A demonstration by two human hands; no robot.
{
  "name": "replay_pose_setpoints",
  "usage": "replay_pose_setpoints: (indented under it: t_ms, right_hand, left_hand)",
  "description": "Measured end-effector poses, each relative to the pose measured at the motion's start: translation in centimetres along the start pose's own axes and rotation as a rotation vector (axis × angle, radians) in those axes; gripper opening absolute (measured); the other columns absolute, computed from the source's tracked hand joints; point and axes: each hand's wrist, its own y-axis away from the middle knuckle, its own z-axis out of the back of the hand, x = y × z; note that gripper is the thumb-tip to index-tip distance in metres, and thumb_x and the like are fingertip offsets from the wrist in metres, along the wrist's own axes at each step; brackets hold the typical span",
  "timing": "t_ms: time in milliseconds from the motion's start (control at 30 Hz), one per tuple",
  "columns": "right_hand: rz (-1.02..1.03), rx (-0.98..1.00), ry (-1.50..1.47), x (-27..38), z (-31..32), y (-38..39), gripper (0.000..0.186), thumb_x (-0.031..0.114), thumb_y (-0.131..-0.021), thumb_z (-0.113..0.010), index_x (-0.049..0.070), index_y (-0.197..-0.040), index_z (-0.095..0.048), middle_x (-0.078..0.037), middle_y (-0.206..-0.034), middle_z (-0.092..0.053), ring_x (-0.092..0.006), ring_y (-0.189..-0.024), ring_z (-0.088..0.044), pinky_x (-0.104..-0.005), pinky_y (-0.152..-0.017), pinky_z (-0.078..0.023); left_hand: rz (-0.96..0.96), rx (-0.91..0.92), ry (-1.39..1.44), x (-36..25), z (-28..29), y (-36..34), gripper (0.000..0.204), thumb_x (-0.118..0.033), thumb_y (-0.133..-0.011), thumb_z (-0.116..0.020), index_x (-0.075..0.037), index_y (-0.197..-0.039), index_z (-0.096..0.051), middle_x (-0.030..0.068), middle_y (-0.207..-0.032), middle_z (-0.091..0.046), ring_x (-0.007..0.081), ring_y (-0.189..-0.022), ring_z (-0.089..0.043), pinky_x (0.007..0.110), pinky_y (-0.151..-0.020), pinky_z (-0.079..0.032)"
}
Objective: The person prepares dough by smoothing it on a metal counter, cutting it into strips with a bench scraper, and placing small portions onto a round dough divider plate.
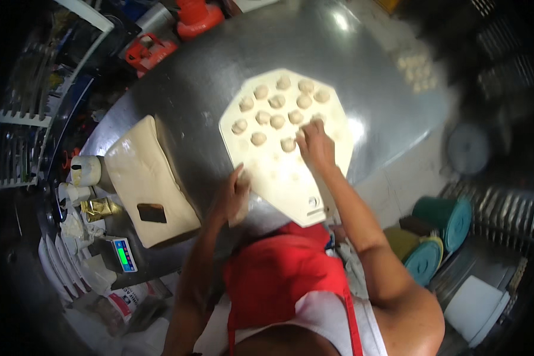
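A pale, many-sided board with shallow round hollows lies on the metal table in front of me. Several small dough balls sit in rows over its far and middle part. My right hand is over the board's right side, fingers pinched at a dough ball that they partly hide. Beside the board's left edge is my left hand, fingers curled and slightly blurred, around what looks like a pale lump of dough. The board's near end has a handle slot.
A beige folded slab with a dark phone-like rectangle lies on the left. Near it are a digital scale, a gold packet and white tubs. Lidded buckets stand at right; red containers are at the far left.
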Motion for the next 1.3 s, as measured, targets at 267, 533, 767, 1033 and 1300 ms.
replay_pose_setpoints:
  t_ms: [267, 533, 767, 1033, 1300]
  right_hand:
    - [0.290, 0.101, 0.020, 2.7, -3.7, 0.8, 0.034, 0.015, -0.094, -0.072, 0.009, -0.127, -0.069, -0.018, -0.116, -0.067, -0.0400, -0.102, -0.069, -0.0503, -0.087, -0.056]
    - [-0.318, 0.382, -0.920, 5.3, -4.8, 3.0, 0.038, 0.033, -0.111, -0.036, 0.010, -0.113, -0.067, -0.003, -0.084, -0.063, -0.0101, -0.059, -0.049, -0.0264, -0.049, -0.038]
    - [-0.089, 0.505, -0.707, 13.2, -7.6, 10.7, 0.048, 0.043, -0.106, -0.058, 0.003, -0.083, -0.069, -0.003, -0.074, -0.065, -0.0129, -0.070, -0.059, -0.0311, -0.066, -0.046]
    - [-0.104, 0.532, -0.629, 11.7, -7.2, 11.7, 0.039, 0.036, -0.100, -0.073, 0.002, -0.119, -0.068, -0.015, -0.100, -0.072, -0.0234, -0.088, -0.067, -0.0372, -0.087, -0.055]
    - [0.160, 0.020, -0.032, 5.9, -1.5, 2.9, 0.038, 0.020, -0.091, -0.084, 0.001, -0.118, -0.066, -0.020, -0.090, -0.070, -0.0392, -0.084, -0.071, -0.0463, -0.076, -0.055]
  left_hand:
    - [0.047, 0.007, 0.378, 5.7, 0.1, 0.6, 0.055, -0.018, -0.110, -0.060, -0.003, -0.159, -0.042, 0.0115, -0.109, -0.069, 0.0187, -0.089, -0.067, 0.037, -0.086, -0.055]
    - [-0.134, -0.133, 0.274, 6.1, 4.4, 6.9, 0.048, -0.033, -0.112, -0.057, -0.002, -0.148, -0.050, 0.0069, -0.086, -0.064, 0.0158, -0.075, -0.064, 0.035, -0.072, -0.054]
    - [0.157, -0.166, 0.370, 9.9, 6.5, 10.7, 0.057, -0.039, -0.112, -0.060, -0.004, -0.155, -0.046, -0.0010, -0.078, -0.057, 0.0100, -0.059, -0.054, 0.031, -0.053, -0.048]
    - [-0.068, -0.193, 0.492, 10.4, 5.9, 10.8, 0.024, -0.031, -0.111, -0.058, -0.007, -0.114, -0.058, 0.0009, -0.077, -0.055, 0.0095, -0.057, -0.053, 0.028, -0.054, -0.047]
    - [-0.026, -0.105, 0.605, 6.1, 2.8, 7.7, 0.041, -0.020, -0.111, -0.051, -0.001, -0.148, -0.050, 0.0060, -0.092, -0.062, 0.0137, -0.083, -0.058, 0.031, -0.078, -0.051]
